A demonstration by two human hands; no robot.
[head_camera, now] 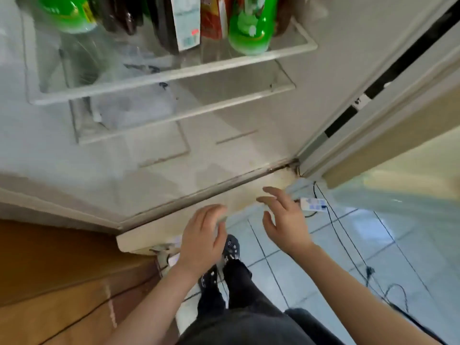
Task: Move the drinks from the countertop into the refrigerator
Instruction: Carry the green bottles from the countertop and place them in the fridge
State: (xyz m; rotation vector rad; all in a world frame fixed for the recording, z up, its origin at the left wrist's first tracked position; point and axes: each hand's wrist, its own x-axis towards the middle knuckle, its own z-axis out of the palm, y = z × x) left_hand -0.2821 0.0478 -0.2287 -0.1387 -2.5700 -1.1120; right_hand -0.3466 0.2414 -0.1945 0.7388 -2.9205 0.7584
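Both hands empty before the open fridge (pixel 224 155).
My left hand (pixel 201 240) and right hand (pixel 286 220) hover with loose, spread fingers over my shoes (pixel 230 247). Cables (pixel 348 232) cross the tiles on the right, and beyond them drinks (pixel 251 26) stand on the upper shelf (pixel 174 73).

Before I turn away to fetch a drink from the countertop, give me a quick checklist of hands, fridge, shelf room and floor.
1. Left hand free: ok, open, holds nothing.
2. Right hand free: ok, open, holds nothing.
3. Refrigerator open: ok, the shelves are exposed.
4. Room on the upper shelf: ok, bare glass in front of the green bottle and its neighbours.
5. Floor path: not ok, cables lie across the tiles right of the feet.
6. Drinks left on the countertop: cannot tell, out of view.
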